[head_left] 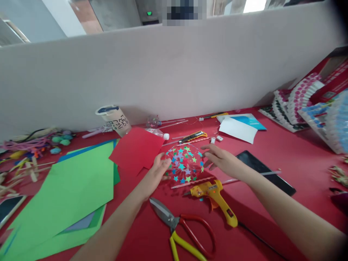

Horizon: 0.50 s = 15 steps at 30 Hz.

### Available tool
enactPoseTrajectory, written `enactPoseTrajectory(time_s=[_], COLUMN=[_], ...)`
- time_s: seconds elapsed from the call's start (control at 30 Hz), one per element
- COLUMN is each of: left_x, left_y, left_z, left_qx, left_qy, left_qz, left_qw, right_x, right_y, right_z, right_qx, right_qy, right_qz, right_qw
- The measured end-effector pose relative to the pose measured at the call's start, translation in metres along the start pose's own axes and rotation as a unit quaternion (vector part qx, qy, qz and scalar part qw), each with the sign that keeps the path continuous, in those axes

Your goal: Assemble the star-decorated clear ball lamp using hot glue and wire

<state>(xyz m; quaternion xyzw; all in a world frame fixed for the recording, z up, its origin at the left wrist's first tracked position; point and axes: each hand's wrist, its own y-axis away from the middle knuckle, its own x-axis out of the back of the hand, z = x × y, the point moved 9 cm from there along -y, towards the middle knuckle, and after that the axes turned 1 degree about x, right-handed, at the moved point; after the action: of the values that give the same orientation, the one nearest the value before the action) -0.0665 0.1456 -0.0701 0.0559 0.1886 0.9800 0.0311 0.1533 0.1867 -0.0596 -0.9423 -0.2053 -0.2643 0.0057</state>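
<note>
A clear round balloon-like ball (187, 165) covered in coloured star stickers sits between my hands over the red table. My left hand (160, 166) holds its left side, thumb in front and some fingers behind or below. My right hand (219, 157) is at its right edge, fingers spread and slightly curled; whether the fingertips touch it I cannot tell. Just below the ball lie a striped pink straw (187, 183) and a yellow hot glue gun (213, 194) with a small red light on. Scissors (174, 221) with red and yellow handles lie open nearer me.
Green paper sheets (81, 181) and red paper (136, 148) lie to the left. Behind are a cup (115, 119), a plastic bottle (157, 133) and a utility knife (191, 137). A black tablet-like slab (266, 172) and folded-paper pieces (296, 101) are at right. A white partition (174, 72) closes the back.
</note>
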Motion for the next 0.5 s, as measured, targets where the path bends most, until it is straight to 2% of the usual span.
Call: enactPoseTrajectory(time_s=[0.07, 0.23, 0.5], left_x=[-0.008, -0.018, -0.007], left_y=[0.0, -0.006, -0.017], left_z=[-0.006, -0.004, -0.002], left_qx=[0.021, 0.008, 0.004], left_qy=[0.075, 0.138, 0.168], left_qz=[-0.003, -0.009, 0.021], left_qw=[0.997, 0.99, 0.986], right_x=[-0.007, -0.017, -0.017], right_y=[0.001, 0.008, 0.018], right_z=[-0.001, -0.007, -0.018], right_qx=[-0.004, -0.021, -0.012], right_qy=[-0.015, -0.031, 0.005], right_qz=[0.006, 0.003, 0.012], right_qw=[1.0, 0.999, 1.0])
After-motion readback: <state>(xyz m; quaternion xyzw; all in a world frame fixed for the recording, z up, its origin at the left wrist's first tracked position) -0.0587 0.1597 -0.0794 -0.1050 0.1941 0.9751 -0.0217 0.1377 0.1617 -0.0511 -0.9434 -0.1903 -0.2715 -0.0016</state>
